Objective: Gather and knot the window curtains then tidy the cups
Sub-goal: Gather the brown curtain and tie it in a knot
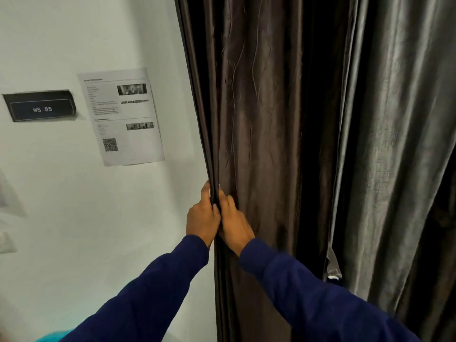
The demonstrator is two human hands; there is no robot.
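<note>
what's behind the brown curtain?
Nothing shows: the brown curtain hangs closed, covering whatever is behind. Both hands, left hand and right hand, grip its left edge against the white wall.

Both arms wear long dark navy-blue sleeves [308,299] of soft, plain fabric, ending at the wrists; the hands are bare, no rings or watch visible

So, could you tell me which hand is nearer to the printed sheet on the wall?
Left. The left hand grips the curtain edge on the sheet's side; the right hand sits just beyond it, over the fabric.
</note>
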